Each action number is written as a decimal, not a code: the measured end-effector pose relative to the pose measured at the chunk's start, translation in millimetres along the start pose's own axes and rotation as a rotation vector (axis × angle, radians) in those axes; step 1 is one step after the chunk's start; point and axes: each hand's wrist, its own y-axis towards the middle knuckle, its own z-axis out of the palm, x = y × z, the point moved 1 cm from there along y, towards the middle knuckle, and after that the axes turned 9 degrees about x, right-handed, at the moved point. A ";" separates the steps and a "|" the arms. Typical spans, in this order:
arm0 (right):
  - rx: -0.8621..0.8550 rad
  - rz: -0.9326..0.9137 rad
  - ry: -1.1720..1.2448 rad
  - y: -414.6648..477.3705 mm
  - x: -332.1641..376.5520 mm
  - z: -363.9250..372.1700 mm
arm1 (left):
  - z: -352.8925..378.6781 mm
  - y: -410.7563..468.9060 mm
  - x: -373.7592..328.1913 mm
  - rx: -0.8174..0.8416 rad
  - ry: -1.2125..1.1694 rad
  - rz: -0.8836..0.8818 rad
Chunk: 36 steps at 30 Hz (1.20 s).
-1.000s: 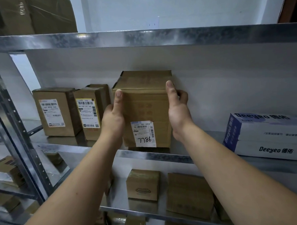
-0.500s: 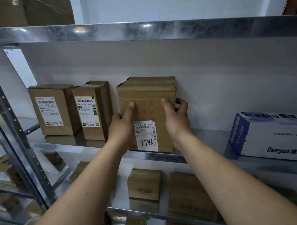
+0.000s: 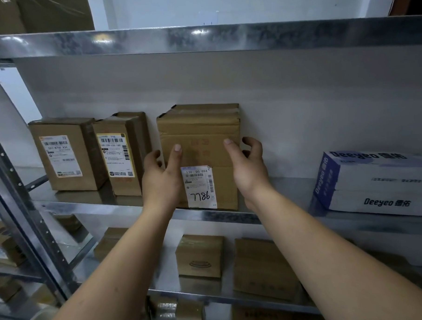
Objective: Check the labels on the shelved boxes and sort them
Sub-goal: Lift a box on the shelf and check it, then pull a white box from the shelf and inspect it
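Upright [image 3: 20,185]: grey perforated metal post at the rack's far left
Left carton [image 3: 67,154]: brown, upright on the middle shelf [image 3: 231,215]; white barcode label faces out
Second carton [image 3: 125,154]: brown, narrower, just beside the left carton; yellow-edged barcode label faces out
Left hand [image 3: 162,181]: grasps the left edge of the 7786 box; thumb lies flat on its front face; fingers curl round its side, in the gap next to the second carton
7786 box [image 3: 199,136]: brown, upright on the middle shelf near the front edge, between the two hands; white label [image 3: 199,187] low on its front, "7786" handwritten on it
Right hand [image 3: 249,170]: thumb tip on the box's front face; fingers curled just beside its right edge; whether it grasps or has let go, I cannot tell
Deeyeo box [image 3: 380,184]: white and blue, lying flat on the same shelf, well apart to the right
Lower shelf [image 3: 211,296]: small taped carton [image 3: 199,256]; flat brown carton [image 3: 263,266] just beside it
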 end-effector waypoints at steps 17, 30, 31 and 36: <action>-0.077 -0.056 -0.008 -58.6 3.0 -68.9 | 45.8 -90.1 -48.4 0.069 -0.047 0.326; -0.254 -0.114 0.004 -102.8 -1.9 -185.2 | 152.0 -154.6 -71.8 0.349 -0.109 0.308; -0.265 -0.110 -0.006 -105.5 -2.9 -193.4 | 159.6 -157.4 -71.3 0.365 -0.115 0.300; -0.304 -0.081 -0.017 -116.8 -9.0 -231.1 | 191.3 -170.0 -68.8 0.421 -0.150 0.239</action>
